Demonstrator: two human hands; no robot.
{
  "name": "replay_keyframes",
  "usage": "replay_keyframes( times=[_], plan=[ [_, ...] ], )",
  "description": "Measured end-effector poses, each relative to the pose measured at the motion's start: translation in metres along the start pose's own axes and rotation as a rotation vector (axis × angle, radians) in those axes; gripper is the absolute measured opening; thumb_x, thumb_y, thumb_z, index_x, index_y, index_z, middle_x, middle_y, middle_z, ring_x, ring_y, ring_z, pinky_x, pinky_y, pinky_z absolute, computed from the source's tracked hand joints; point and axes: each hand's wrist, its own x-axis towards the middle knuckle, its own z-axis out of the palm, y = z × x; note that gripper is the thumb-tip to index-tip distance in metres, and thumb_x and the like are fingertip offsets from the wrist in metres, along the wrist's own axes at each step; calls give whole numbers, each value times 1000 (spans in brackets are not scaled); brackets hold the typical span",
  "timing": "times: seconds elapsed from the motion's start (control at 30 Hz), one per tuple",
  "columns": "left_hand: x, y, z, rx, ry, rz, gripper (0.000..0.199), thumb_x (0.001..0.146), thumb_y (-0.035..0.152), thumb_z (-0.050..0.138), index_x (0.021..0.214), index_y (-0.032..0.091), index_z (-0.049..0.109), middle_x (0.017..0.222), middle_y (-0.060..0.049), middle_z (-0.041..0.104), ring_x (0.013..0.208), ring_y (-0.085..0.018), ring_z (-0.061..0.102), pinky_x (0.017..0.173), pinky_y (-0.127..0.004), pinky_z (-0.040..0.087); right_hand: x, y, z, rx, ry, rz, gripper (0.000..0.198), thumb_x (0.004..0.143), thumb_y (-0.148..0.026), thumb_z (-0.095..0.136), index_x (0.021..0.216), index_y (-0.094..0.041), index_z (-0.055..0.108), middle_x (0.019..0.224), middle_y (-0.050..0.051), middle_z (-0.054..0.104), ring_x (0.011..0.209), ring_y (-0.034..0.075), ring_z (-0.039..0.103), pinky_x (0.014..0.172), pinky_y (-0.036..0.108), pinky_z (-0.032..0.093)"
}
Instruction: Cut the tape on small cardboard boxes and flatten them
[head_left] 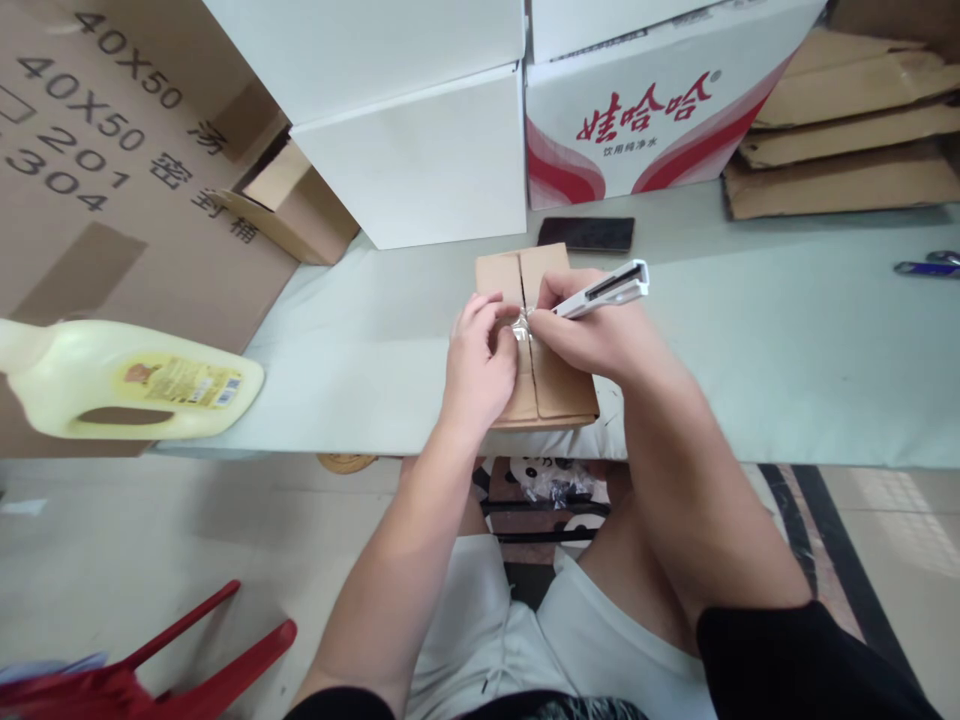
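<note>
The small box (561,378) is brown, the cutter (586,301) white, the tablecloth (757,340) pale green.

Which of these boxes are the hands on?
The small brown box in front of the phone: the left hand rests on its top, the right hand holds a white tool over it; no other box is touched.

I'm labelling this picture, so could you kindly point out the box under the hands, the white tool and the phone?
Box (557,382): head view, on its top flap.
White tool (612,288): head view, on its body.
Phone (586,235): head view, on its dark face.
</note>
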Motion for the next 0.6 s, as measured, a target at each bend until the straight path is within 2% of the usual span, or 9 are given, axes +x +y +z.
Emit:
replay_keyframes(
  times=[0.6],
  plan=[
    [0,1,-1,-15,-12,-5,28,94,9,47,105,23,69,145,-8,63,152,-25,42,131,-52,28,0,2,3,64,23,-7,22,74,-19,57,60,-23,42,57,-3,46,60,14,40,59,32,27]
  ],
)
